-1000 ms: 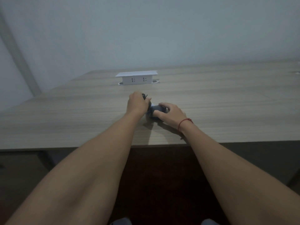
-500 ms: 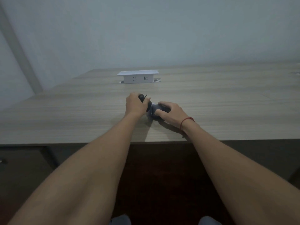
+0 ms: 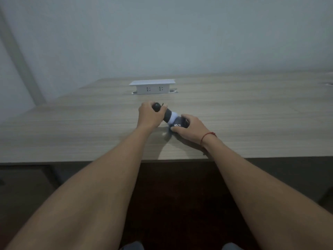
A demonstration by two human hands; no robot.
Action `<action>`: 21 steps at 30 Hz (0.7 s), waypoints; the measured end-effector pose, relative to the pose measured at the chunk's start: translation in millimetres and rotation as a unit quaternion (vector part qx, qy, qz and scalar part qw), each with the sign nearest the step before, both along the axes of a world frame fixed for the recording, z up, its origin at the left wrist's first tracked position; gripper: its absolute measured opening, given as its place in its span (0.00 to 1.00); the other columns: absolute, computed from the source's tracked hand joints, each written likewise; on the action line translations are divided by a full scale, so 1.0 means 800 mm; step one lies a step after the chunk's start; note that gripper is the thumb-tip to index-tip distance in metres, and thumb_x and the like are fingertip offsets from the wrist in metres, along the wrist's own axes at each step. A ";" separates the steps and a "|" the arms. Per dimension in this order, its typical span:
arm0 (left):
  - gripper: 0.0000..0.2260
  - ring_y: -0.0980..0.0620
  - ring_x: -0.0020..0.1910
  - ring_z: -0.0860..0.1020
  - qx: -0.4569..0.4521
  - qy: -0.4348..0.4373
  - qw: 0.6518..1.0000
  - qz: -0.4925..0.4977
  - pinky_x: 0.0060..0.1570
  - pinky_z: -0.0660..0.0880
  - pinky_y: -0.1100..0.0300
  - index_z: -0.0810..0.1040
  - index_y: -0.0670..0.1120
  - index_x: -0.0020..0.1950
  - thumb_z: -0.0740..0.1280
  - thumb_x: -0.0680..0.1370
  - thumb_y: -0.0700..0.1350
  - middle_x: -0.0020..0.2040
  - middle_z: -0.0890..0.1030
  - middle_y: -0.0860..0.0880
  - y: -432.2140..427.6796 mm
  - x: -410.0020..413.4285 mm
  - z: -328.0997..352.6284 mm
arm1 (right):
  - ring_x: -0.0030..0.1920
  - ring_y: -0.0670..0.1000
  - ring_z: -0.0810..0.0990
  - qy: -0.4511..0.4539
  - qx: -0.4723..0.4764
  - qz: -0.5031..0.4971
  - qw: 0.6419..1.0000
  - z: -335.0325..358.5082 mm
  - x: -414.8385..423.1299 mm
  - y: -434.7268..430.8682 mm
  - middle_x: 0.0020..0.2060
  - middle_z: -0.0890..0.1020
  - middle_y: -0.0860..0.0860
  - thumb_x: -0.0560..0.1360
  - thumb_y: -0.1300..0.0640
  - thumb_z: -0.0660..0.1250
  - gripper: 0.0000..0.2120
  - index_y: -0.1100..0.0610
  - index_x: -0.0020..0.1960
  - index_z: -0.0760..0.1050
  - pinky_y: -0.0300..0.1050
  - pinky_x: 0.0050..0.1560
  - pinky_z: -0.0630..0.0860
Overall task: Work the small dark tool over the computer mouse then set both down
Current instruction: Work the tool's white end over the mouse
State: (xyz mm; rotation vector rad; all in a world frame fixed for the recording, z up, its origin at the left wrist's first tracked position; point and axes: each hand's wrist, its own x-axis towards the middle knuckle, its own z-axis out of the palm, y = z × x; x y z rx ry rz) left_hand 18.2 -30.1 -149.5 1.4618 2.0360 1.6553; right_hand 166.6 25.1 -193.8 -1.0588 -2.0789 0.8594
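Note:
My left hand is closed around a small dark tool, a stubby cylinder with a rounded black top and a pale tip. The tip rests against the dark computer mouse, which shows white lettering on its side. My right hand, with a red string at the wrist, grips the mouse from the right and holds it on the wooden table. Most of the mouse is hidden under my fingers.
A white pop-up socket box stands on the table behind my hands. The table's front edge runs just below my wrists. A plain pale wall rises behind the table.
My left hand has tilted the tool so its pale tip now shows against the mouse. Both hands stay at the same spot on the table.

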 end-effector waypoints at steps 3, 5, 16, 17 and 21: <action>0.13 0.45 0.39 0.76 -0.035 0.114 0.992 0.045 0.41 0.72 0.56 0.78 0.38 0.43 0.69 0.76 0.48 0.40 0.78 0.43 -0.002 -0.004 0.000 | 0.53 0.47 0.71 -0.023 0.006 0.003 1.000 -0.002 0.000 0.001 0.57 0.73 0.48 0.64 0.46 0.75 0.38 0.54 0.69 0.64 0.42 0.50 0.69; 0.14 0.46 0.37 0.75 -0.007 0.113 0.993 0.043 0.41 0.73 0.54 0.79 0.37 0.41 0.69 0.76 0.49 0.37 0.77 0.43 -0.005 -0.006 0.001 | 0.53 0.47 0.71 -0.020 0.005 0.012 1.000 -0.001 0.000 0.002 0.57 0.73 0.48 0.64 0.46 0.75 0.39 0.54 0.70 0.63 0.42 0.50 0.69; 0.16 0.39 0.38 0.82 -0.078 0.058 0.995 0.025 0.41 0.81 0.48 0.76 0.33 0.35 0.70 0.75 0.45 0.39 0.81 0.35 -0.010 0.000 0.010 | 0.44 0.45 0.75 -0.011 0.021 0.010 1.000 0.001 -0.002 0.001 0.44 0.76 0.46 0.65 0.41 0.73 0.23 0.52 0.53 0.71 0.39 0.38 0.71; 0.15 0.38 0.40 0.83 -0.085 0.041 0.995 0.021 0.43 0.82 0.46 0.77 0.32 0.37 0.71 0.75 0.44 0.42 0.82 0.34 -0.012 -0.001 0.011 | 0.44 0.46 0.75 -0.018 0.015 0.015 1.000 0.002 -0.003 0.001 0.45 0.77 0.47 0.66 0.41 0.72 0.22 0.52 0.52 0.71 0.40 0.39 0.72; 0.14 0.37 0.42 0.83 -0.097 0.041 0.994 0.030 0.44 0.82 0.44 0.78 0.33 0.39 0.71 0.75 0.44 0.43 0.82 0.35 -0.018 -0.004 0.010 | 0.44 0.52 0.76 -0.014 -0.043 0.035 0.998 0.010 -0.001 0.002 0.46 0.77 0.55 0.75 0.49 0.60 0.10 0.56 0.50 0.72 0.45 0.42 0.73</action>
